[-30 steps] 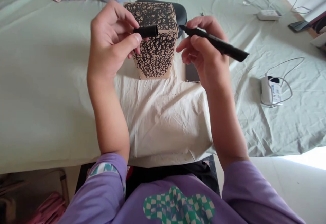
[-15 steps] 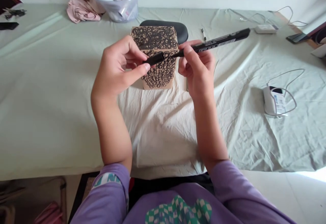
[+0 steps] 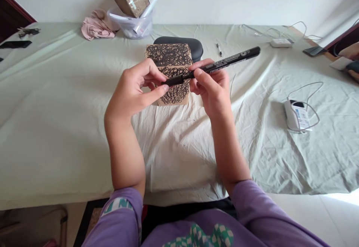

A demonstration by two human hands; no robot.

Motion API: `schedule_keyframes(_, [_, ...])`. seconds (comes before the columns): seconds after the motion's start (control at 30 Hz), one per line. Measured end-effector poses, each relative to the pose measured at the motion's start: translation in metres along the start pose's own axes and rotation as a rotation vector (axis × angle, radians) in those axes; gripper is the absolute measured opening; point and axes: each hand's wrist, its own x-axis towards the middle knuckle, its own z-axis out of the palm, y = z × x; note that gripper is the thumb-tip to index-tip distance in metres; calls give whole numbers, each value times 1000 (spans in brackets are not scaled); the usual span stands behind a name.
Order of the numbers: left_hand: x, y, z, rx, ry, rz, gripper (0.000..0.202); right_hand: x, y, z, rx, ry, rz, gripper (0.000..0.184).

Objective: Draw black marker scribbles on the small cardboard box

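Observation:
My left hand pinches a black marker cap between thumb and fingers. My right hand grips a black marker, whose front end meets the cap's open end; the tip is hidden. Both hands hover over a cardboard box covered in black pen scribbles, which stands on a white cloth. The hands hide the middle of the box's scribbled face.
A pale green sheet covers the surface. Behind the box lie a black cushion and a small pen. A transparent tub and pink cloth stand further back. A white adapter with cable lies right.
The marker and cap have come together, with the marker swinging from pointing right to its front end at the cap. The view has tilted upward, showing more of the back wall.

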Motion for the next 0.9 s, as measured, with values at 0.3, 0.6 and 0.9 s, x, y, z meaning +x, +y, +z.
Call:
schedule_keyframes(0.3, [0,0,2,1,-6,30,19,-2,-6,0,-8,-25,14,31])
schedule_keyframes(0.6, [1,1,2,-35,25,64,18,-2,-14,-11,-35,-1,-76,40])
schedule_keyframes(0.9, [0,2,2,2,3,60,17,-5,-23,-4,63,-89,109,26])
